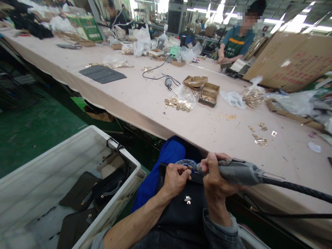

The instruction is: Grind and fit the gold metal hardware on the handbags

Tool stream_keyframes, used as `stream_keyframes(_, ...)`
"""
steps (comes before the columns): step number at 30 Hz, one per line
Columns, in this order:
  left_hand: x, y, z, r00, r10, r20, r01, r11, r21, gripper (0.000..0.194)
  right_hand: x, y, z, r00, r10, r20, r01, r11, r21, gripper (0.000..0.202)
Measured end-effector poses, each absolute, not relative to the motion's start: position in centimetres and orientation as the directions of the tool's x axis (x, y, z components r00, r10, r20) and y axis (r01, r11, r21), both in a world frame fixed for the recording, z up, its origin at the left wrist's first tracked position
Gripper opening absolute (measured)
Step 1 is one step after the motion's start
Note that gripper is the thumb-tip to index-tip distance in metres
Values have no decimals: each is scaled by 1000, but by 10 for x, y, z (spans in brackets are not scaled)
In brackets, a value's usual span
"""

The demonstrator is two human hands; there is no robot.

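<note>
A long, pale worktable [145, 100] runs through a factory hall with a green floor, strewn with heaps of small gold metal fittings [177, 104], open cardboard boxes [204, 90], plastic bags and a stack of dark panels [102, 74]. Two other people work at the far end. To the left stands a white plastic crate [52, 166] holding dark handbags with straps.

Below the table edge, on the person's lap, lies a black handbag [181, 204] with a small gold clasp [187, 199] on its face. The left hand [174, 180] pinches a tiny metal fitting [189, 167] at the bag's upper edge, thumb and fingertips closed tightly on it. The right hand [215, 180] is wrapped firmly around a grey powered driver [238, 171], whose tip meets that fitting and whose thick black cable [298, 191] trails off to the right.

The bag looks soft and pliable, likely light and prone to sagging, so it probably needs holding near the stiffer top edge. The fitting appears small, hard and slippery, best nipped between fingertips. The driver seems heavier and rigid, suited to a full fist around its barrel.
</note>
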State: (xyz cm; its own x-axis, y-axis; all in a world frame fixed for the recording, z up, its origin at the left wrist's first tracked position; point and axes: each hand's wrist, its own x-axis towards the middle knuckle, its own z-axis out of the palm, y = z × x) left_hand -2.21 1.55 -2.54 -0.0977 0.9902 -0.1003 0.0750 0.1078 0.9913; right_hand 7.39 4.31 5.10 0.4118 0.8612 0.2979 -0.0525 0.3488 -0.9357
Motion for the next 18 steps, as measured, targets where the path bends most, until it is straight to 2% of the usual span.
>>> stream_keyframes(5, -25, 13, -28, -73, 995, -69, 71, 74, 995, 30, 74, 46, 51, 387, 854, 348, -26, 388, -921, 27)
stream_keyframes(12, -25, 14, -28, -69, 996, -62, 109, 69, 992, 41, 79, 41, 41, 326, 878, 350, -98, 400, -911, 23)
stream_keyframes(14, -24, 17, -31, -55, 996, -72, 113, 78, 990, 46, 83, 44, 43, 316, 884, 344, -164, 408, -898, 23)
stream_keyframes(18, -22, 16, -33, -30, 989, -146, 54, 148, 988, 55, 108, 67, 63, 391, 886, 249, -415, 411, -811, 25)
